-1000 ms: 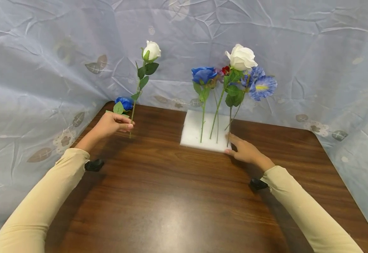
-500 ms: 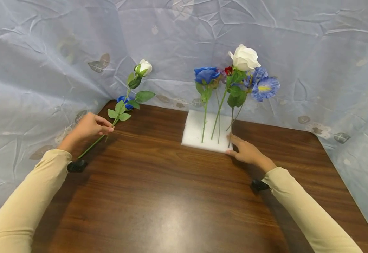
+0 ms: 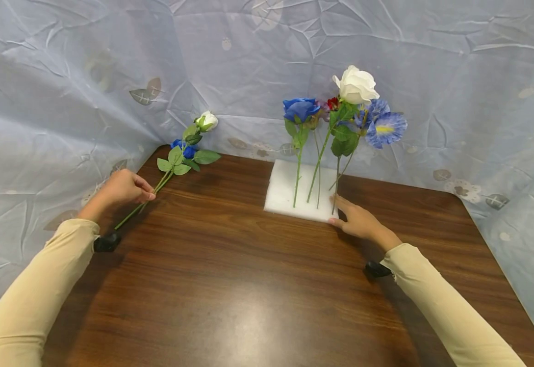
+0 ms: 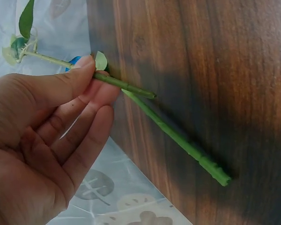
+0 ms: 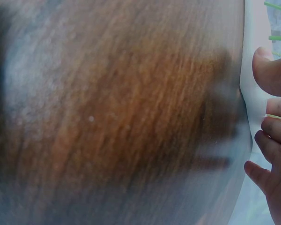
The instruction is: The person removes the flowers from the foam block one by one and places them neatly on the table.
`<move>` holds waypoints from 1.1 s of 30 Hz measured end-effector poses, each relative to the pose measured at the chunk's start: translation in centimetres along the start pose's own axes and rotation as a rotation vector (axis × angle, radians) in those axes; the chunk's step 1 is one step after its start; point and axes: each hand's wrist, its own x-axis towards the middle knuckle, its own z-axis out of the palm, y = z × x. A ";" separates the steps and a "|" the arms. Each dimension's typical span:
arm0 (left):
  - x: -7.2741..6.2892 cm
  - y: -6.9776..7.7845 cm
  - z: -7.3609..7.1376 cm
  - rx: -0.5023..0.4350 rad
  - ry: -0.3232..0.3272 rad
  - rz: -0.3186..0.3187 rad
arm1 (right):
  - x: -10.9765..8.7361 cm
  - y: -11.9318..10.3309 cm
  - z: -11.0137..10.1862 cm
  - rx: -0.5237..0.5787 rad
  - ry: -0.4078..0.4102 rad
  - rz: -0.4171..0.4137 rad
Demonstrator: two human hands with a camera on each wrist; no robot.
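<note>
A white rose [image 3: 207,121] slants low at the far left, its green stem [image 4: 124,86] pinched between the thumb and fingers of my left hand [image 3: 126,187]. Beneath it lies a blue rose [image 3: 188,151], whose thicker stem [image 4: 178,138] runs along the tabletop under my hand. My right hand [image 3: 357,218] rests against the right front corner of a white foam block [image 3: 279,196], fingers extended and thumb at the front edge. Standing in the foam are a blue rose [image 3: 301,109], a white rose [image 3: 357,85], a blue iris [image 3: 386,128] and a small red flower [image 3: 333,103].
The brown wooden table [image 3: 248,275] has rounded far corners. A pale blue curtain [image 3: 248,61] with leaf prints hangs behind and on both sides. Tall stems rise from the foam close to my right hand.
My left hand has moved left and down, tilting the white rose from upright to a low slant over the lying blue rose. My right hand has stayed at the foam.
</note>
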 end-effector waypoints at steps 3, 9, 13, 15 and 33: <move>-0.1 -0.2 0.1 0.011 -0.015 0.000 | 0.0 -0.1 0.0 0.001 0.002 -0.001; -0.1 -0.6 0.4 -0.018 -0.074 -0.058 | 0.0 0.1 0.1 0.006 0.001 0.002; 0.1 -0.7 0.6 -0.006 -0.090 -0.092 | 0.1 0.1 0.1 0.008 -0.001 0.000; 0.1 -0.8 0.7 -0.008 -0.097 -0.101 | 0.1 0.2 0.1 0.011 -0.003 0.004; -0.1 -0.9 1.2 -0.088 -0.165 -0.127 | 0.0 0.1 0.1 0.009 0.006 -0.005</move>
